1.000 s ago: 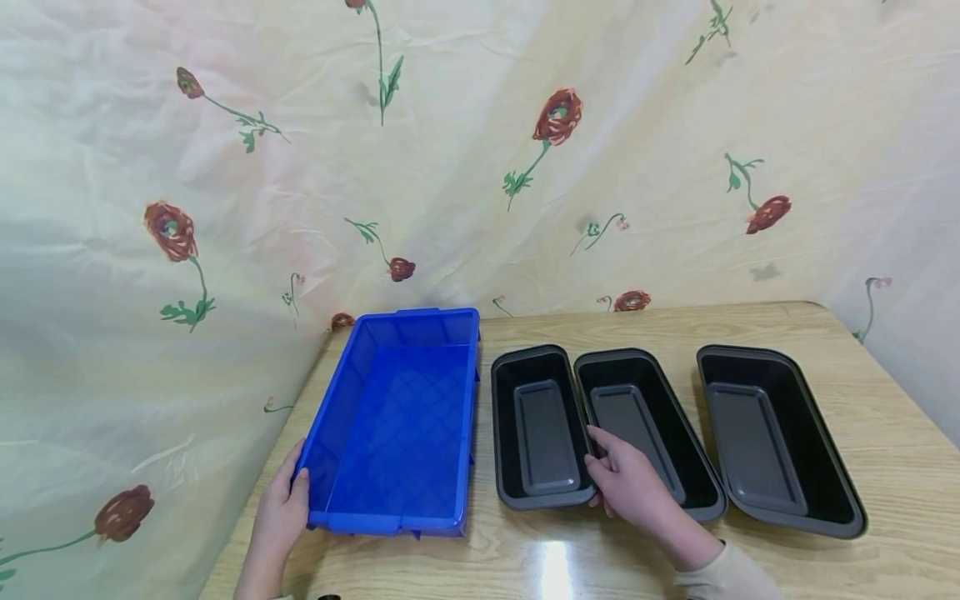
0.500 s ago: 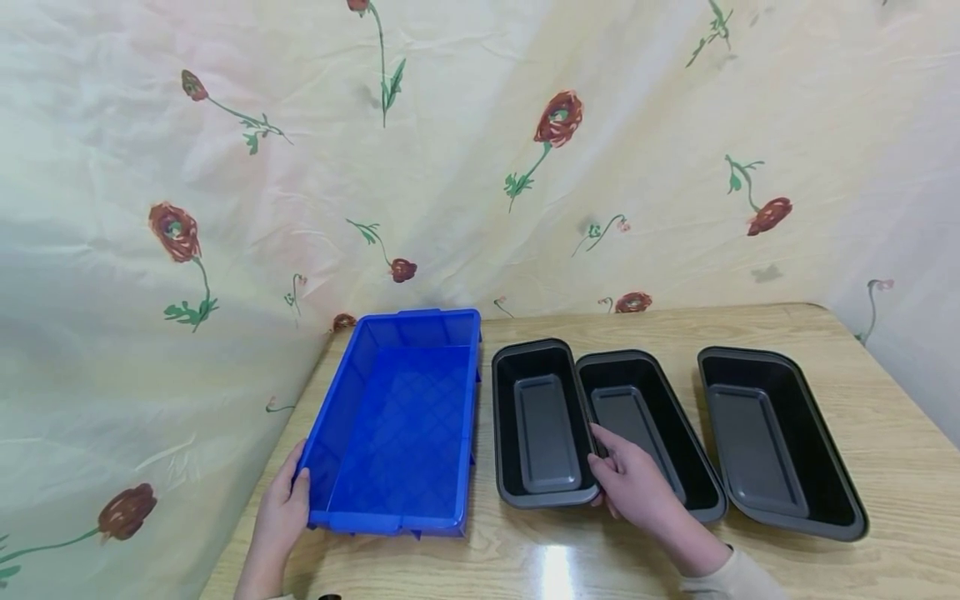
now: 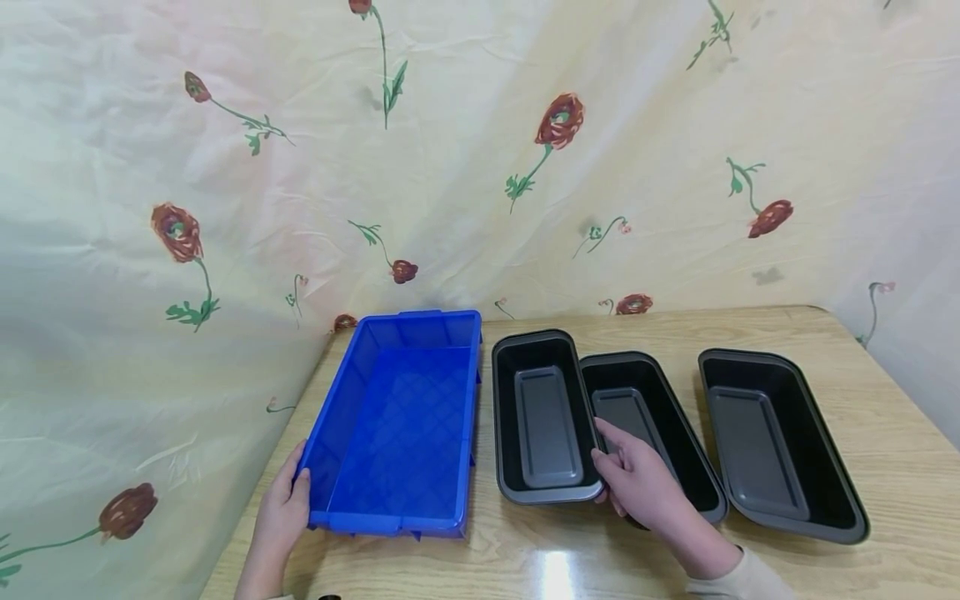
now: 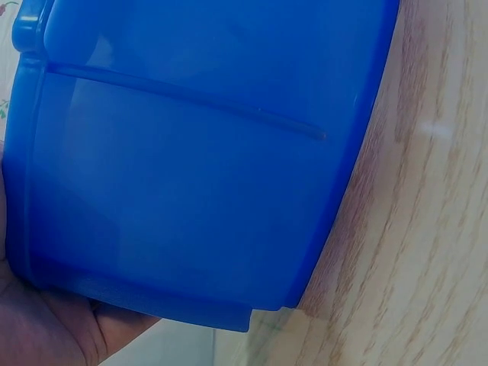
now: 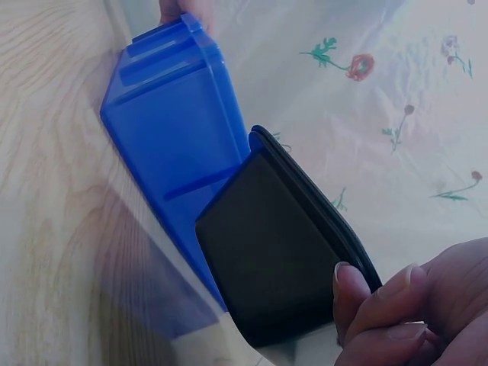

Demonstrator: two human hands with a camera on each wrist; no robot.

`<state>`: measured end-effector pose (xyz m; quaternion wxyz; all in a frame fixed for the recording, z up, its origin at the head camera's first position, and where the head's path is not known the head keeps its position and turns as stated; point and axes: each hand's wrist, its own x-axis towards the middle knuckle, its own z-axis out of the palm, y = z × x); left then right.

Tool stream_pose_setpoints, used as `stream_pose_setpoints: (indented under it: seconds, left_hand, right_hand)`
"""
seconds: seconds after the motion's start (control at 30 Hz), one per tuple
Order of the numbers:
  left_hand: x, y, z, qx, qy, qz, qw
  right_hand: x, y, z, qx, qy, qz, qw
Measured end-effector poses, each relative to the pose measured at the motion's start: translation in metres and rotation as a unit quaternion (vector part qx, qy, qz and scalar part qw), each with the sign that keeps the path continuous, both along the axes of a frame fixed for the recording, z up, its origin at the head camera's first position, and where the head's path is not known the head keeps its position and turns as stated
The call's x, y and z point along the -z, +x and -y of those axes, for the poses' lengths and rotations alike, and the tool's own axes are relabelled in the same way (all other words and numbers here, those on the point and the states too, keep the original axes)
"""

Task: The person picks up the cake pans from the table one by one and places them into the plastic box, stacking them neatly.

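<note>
A blue plastic tray (image 3: 408,425) stands at the left of the table, and my left hand (image 3: 279,512) grips its near left corner by the rim. In the left wrist view the tray's wall (image 4: 175,191) fills most of the frame, with part of the left hand (image 4: 53,324) below it. My right hand (image 3: 641,483) pinches the near right corner of a black loaf pan (image 3: 547,425), whose far end is tilted up. In the right wrist view, curled fingers (image 5: 381,305) hold that loaf pan (image 5: 274,252) by its rim, in front of the tray (image 5: 175,130).
A second black loaf pan (image 3: 626,408) lies just right of the held one, partly covered by the right hand. Farther right is a third loaf pan (image 3: 757,442). The wooden table (image 3: 885,467) backs onto a flowered curtain (image 3: 450,167). A small dark object (image 3: 329,597) shows at the bottom edge.
The right hand has raised the left loaf pan, its far end coming up and its near corner shifting slightly right. The left hand and the blue tray have stayed in place.
</note>
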<state>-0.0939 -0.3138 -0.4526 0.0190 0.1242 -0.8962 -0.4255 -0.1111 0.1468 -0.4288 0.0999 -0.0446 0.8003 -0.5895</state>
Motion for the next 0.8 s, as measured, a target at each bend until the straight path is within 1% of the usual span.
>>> stream_pose_setpoints:
  seconds: [0.23, 0.4, 0.53, 0.67, 0.8]
  left_hand:
    - [0.003, -0.001, 0.002, 0.0, -0.002, -0.001, 1.0]
    - [0.003, 0.0, 0.002, -0.001, 0.001, -0.005, 1.0]
    - [0.003, 0.0, 0.001, -0.004, -0.001, -0.002, 1.0]
    - [0.002, 0.0, 0.001, -0.007, 0.001, -0.002, 1.0]
    - [0.001, 0.0, 0.0, -0.008, 0.001, -0.004, 1.0]
  right_hand:
    - [-0.006, 0.0, 0.0, -0.002, -0.008, 0.002, 1.0]
    - [-0.011, -0.001, 0.0, -0.004, -0.016, 0.006, 0.9998]
    - [-0.013, -0.003, 0.0, -0.007, -0.027, 0.013, 0.9995]
    - [-0.016, -0.005, 0.001, -0.014, -0.036, 0.01, 0.9992]
    - [-0.018, -0.006, 0.003, -0.017, -0.033, 0.0, 0.9993]
